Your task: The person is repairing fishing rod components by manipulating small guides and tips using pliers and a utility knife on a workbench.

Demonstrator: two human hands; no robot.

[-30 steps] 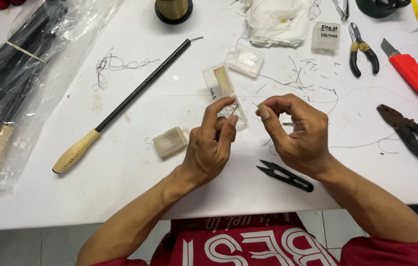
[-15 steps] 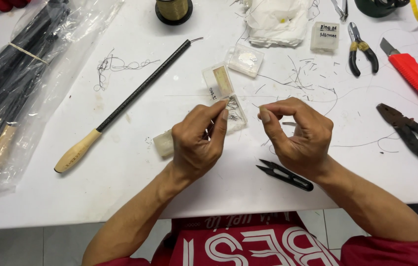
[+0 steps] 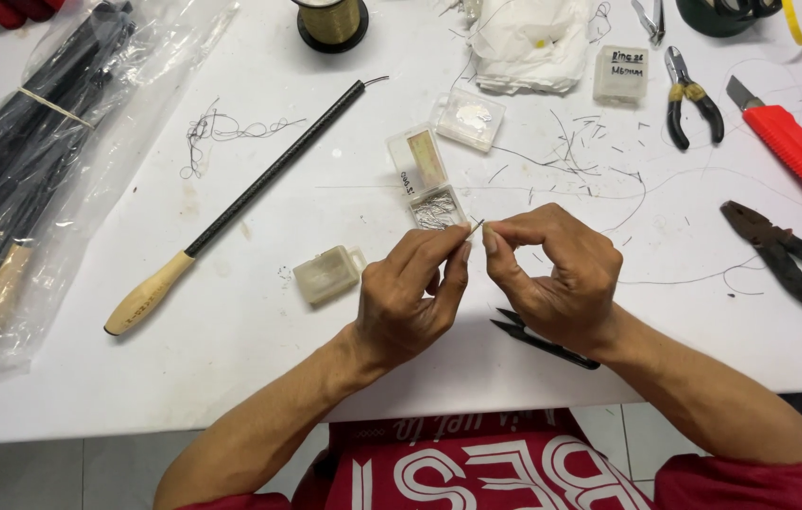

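Observation:
My left hand (image 3: 412, 300) and my right hand (image 3: 554, 274) meet above the front of the white table (image 3: 231, 368). Between left thumb and forefinger sits a tiny thin metal piece (image 3: 476, 228); the pinched fingertips of my right hand touch it. Just behind the fingers lies an open clear plastic box (image 3: 427, 179) holding several small silvery parts. A closed small clear box (image 3: 327, 274) rests left of my left hand. Black thread snips (image 3: 545, 340) lie partly under my right wrist.
A long black rod with a wooden handle (image 3: 240, 208) lies diagonally at left, next to a plastic bag of similar rods (image 3: 33, 161). Black pliers (image 3: 788, 260), a red-handled cutter (image 3: 793, 151), small pliers (image 3: 689, 109), a wire spool (image 3: 330, 21) and wire scraps (image 3: 599, 161) lie around.
Both hands have drawn toward me, away from the open box, and the fingertips have closed together on the tiny metal piece.

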